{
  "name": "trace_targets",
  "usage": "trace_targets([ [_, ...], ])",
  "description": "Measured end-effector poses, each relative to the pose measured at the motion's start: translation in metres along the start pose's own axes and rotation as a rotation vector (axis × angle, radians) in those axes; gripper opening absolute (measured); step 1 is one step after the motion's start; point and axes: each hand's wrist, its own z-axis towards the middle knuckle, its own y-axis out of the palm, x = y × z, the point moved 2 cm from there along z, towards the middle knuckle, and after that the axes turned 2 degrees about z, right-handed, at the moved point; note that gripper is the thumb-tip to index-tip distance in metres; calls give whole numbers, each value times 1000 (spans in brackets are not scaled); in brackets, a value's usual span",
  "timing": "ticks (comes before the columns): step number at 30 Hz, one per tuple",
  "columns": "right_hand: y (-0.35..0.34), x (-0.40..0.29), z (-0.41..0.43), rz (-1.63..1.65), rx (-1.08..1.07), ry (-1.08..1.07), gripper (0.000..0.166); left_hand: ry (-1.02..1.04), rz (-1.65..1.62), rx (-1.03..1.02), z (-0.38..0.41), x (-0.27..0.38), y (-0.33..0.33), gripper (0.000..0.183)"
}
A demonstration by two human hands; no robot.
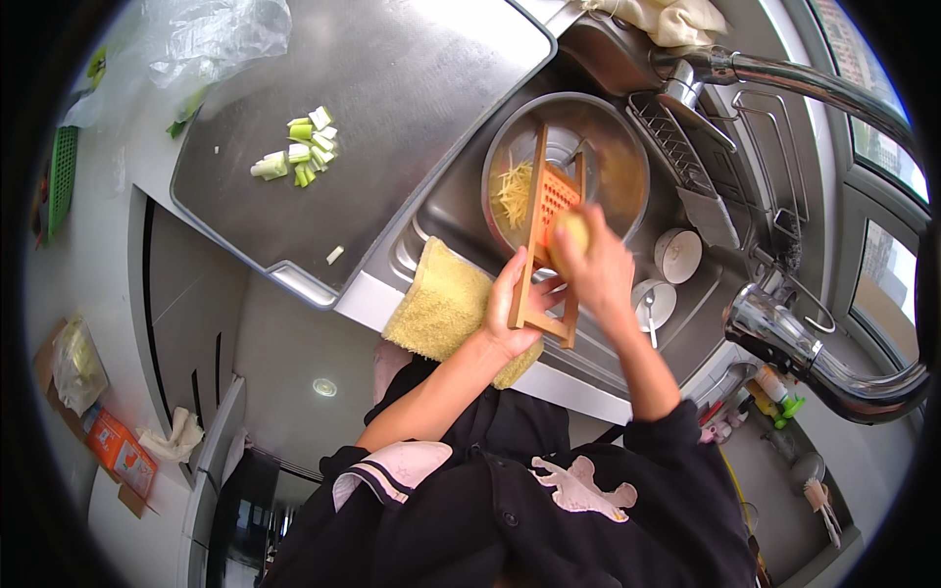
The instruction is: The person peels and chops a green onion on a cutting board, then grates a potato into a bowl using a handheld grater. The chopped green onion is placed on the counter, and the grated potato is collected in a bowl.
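Observation:
My left hand [513, 312] grips the near end of a wooden-framed grater [535, 220], which slants into a metal basin [491, 140] in the sink. In the grater's frame sits an orange shredding plate [556, 197]. My right hand [604, 268] holds a pale yellow peeled piece, perhaps a potato [572, 234], against the lower part of that plate; the hand is slightly blurred. Pale yellow shreds [514, 192] lie in the basin, left of the grater. Under my left wrist, a yellow towel [441, 301] hangs over the sink's front edge.
A metal cutting board [382, 95] with chopped green onion pieces [301, 145] lies left of the sink [456, 202]. Two white bowls [678, 255], one with a spoon [650, 312], stand right of the basin. A chrome faucet [801, 70] reaches in from the upper right. Clear plastic bags [220, 37] lie upper left.

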Motion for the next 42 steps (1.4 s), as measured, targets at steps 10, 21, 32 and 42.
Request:
trace_targets([
  [10, 28, 39, 132, -65, 79, 196, 44, -46, 85, -38, -7, 1, 14, 61],
  [21, 10, 2, 14, 0, 67, 25, 41, 35, 40, -52, -1, -2, 5, 56],
  [32, 1, 30, 74, -16, -32, 46, 49, -41, 58, -24, -7, -1, 9, 56],
  [42, 29, 25, 111, -131, 48, 97, 45, -31, 69, -50, -8, -4, 11, 55],
])
